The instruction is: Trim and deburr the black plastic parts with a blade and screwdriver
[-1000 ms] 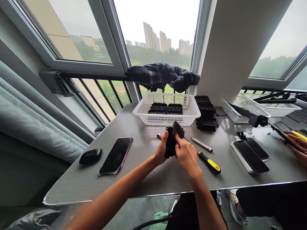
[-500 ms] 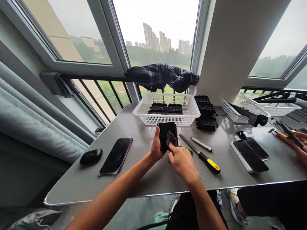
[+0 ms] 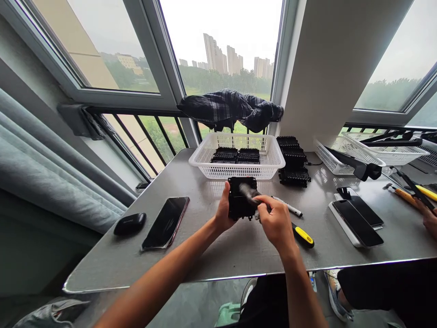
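My left hand (image 3: 223, 210) is closed on the left edge of a black plastic part (image 3: 238, 209) with toothed edges, held tilted above the table. Its thumb lies along the part's side. My right hand (image 3: 276, 222) pinches a crumpled grey cloth (image 3: 251, 193), which is over the part's face and smeared by motion. To the right, a file (image 3: 303, 235) with a black and yellow handle lies on the table, its blade mostly hidden behind my right hand. Beside it is a white marker pen (image 3: 294, 209), also partly covered.
A white basket (image 3: 237, 171) ahead holds similar black parts (image 3: 248, 156), and a stack of them (image 3: 292, 159) stands alongside. Phones (image 3: 167, 222) and a black case (image 3: 129, 223) lie on the grey table (image 3: 205, 259). At right, another person's hand (image 3: 429, 216) holds tools.
My right hand has moved right and slightly up with the cloth. The black part has turned to show more of its face. The other person's hand has shifted.
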Tool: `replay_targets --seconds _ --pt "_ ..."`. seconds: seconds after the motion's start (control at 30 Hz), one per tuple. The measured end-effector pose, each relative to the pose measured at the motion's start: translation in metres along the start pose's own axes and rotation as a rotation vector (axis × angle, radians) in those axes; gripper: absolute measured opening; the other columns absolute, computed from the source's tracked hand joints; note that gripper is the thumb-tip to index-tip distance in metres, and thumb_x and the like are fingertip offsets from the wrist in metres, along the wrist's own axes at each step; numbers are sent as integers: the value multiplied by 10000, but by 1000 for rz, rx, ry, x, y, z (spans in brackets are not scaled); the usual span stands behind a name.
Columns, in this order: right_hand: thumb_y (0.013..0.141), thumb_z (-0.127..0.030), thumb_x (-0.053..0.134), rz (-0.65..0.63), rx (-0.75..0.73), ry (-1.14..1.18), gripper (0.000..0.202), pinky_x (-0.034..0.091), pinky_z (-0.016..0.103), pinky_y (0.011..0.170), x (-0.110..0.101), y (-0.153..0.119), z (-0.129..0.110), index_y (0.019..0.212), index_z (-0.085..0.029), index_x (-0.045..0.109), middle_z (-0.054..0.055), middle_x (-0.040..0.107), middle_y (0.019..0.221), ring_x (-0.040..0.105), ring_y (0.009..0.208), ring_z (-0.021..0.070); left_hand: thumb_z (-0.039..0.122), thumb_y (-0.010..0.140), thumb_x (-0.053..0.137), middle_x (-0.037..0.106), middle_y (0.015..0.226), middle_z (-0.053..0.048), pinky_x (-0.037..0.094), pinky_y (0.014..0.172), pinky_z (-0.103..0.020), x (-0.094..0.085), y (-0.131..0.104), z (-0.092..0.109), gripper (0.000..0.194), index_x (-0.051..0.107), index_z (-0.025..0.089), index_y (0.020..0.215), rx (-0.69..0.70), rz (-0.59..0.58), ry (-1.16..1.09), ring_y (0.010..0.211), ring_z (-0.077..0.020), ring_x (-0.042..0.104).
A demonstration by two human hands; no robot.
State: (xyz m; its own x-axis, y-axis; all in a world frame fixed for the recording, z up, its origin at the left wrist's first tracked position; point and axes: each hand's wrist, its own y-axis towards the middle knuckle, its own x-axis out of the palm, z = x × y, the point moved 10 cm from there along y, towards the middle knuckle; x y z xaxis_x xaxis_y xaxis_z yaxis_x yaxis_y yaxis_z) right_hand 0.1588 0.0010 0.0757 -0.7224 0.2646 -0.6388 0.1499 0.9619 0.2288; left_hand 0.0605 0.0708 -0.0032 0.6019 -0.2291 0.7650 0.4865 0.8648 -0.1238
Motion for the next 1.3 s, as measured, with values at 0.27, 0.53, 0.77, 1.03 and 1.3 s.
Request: replay_targets --seconds 0.27,0.53,0.77,1.03,1.3 --pt "931 -219 415 -80 -59 -256 479 420 253 679 27 0 -14 1398 -241 522 67 759 915 688 782 195 649 898 395 743 1048 -116 513 926 -346 -3 -4 -32 682 578 148 1323 -149 -38 129 1007 -260 687" --pt "928 -232 465 -311 -186 -471 450 370 271 633 59 -10 -28 1371 -280 531 64 758 937 698 838 210 578 934 395 748 831 -54 540 646 -218 -4 3 8 564 635 168 1236 52 17 -24 647 -135 682" --pt "908 -238 476 -392 -188 -431 310 378 274 665 61 -16 -27 1097 -306 713 35 761 912 690 863 204 595 933 363 746 1006 -99 570 744 -333 -2 2 16 612 573 175 1325 62 0 -43 805 -213 708" --pt "916 -274 425 -218 95 -358 361 411 289 721 39 -6 8 1060 -312 753 43 748 1046 676 934 230 555 954 357 730 1093 -104 567 803 -341 8 -1 15 595 523 168 1374 88 -26 -2 876 -213 705" --pt "910 -195 405 -178 115 -306 376 386 271 675 44 -6 3 851 -192 776 114 757 902 680 824 215 563 944 377 733 1092 -83 580 773 -310 5 1 12 576 572 179 1327 94 -23 -6 849 -196 707"
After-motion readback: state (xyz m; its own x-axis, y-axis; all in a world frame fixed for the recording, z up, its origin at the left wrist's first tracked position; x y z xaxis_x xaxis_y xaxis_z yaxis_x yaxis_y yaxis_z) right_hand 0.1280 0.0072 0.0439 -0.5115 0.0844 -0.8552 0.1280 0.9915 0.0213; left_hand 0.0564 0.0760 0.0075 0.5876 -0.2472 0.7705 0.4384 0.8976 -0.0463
